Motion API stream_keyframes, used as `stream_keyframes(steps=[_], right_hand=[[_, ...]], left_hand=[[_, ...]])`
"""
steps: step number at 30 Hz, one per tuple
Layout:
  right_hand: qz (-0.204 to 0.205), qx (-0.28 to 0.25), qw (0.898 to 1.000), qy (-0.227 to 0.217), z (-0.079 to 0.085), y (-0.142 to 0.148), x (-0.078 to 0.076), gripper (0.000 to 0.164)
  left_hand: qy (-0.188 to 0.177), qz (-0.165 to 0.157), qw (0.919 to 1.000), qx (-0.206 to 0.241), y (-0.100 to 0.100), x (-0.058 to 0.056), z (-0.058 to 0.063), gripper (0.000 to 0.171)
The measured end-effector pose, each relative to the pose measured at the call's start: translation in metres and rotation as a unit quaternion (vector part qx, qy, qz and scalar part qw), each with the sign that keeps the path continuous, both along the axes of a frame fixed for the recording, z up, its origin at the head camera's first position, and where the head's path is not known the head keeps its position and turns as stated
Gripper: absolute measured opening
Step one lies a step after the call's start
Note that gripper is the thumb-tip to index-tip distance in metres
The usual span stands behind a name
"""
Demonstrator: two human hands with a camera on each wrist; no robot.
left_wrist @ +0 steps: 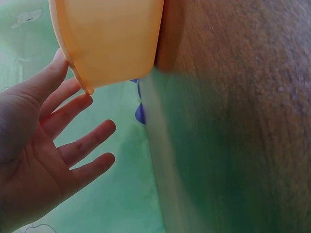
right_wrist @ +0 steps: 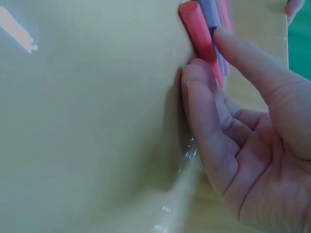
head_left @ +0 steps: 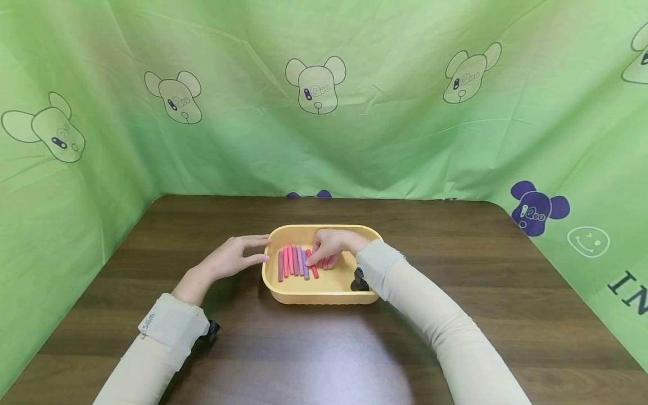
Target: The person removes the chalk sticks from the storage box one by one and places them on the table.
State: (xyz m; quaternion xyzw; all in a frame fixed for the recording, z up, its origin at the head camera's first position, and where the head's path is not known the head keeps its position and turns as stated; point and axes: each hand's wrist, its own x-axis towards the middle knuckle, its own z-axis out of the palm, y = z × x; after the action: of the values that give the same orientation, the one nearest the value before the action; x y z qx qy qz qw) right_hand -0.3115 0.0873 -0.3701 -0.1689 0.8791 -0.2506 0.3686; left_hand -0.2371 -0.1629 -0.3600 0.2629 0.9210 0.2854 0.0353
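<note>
In the head view a yellow plastic tub (head_left: 324, 298) holds a row of thin sticks in pink, mauve and purple (head_left: 291, 261), lying side by side at its left end. A red stick (head_left: 314, 271) lies at the row's right side. My right hand (head_left: 331, 246) reaches inside the tub and pinches this red stick; in the right wrist view its thumb (right_wrist: 238, 46) is on one side and the curled fingers on the other. My left hand (head_left: 230, 257) touches the tub's left rim with thumb and fingertips, and its fingers (left_wrist: 90, 143) are spread and fairly straight.
A black device (head_left: 360, 280) under the right cuff shows at the tub's right end. The tub stands on a dark wooden table (head_left: 243, 332). Green printed cloth (head_left: 379, 140) hangs behind the table and along its sides.
</note>
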Motion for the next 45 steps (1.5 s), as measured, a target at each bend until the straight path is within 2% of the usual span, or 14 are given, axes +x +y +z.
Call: stream_keyframes(steps=[16, 26, 33, 45], right_hand=[[0.007, -0.009, 1.0, -0.008, 0.001, 0.001, -0.001, 0.018], [0.015, -0.051, 0.998, -0.036, 0.004, 0.009, -0.004, 0.012], [0.028, -0.08, 0.995, -0.047, 0.012, 0.014, -0.002, 0.011], [0.048, -0.104, 0.993, -0.027, 0.029, 0.024, 0.0, 0.009]], left_hand=[[0.004, -0.002, 1.0, 0.004, 0.0, -0.001, -0.002, 0.048], [0.004, -0.002, 1.0, 0.004, 0.0, -0.001, -0.002, 0.048], [0.005, -0.001, 1.0, 0.004, -0.001, -0.001, -0.002, 0.048], [0.004, -0.001, 1.0, 0.006, 0.0, -0.001, -0.003, 0.048]])
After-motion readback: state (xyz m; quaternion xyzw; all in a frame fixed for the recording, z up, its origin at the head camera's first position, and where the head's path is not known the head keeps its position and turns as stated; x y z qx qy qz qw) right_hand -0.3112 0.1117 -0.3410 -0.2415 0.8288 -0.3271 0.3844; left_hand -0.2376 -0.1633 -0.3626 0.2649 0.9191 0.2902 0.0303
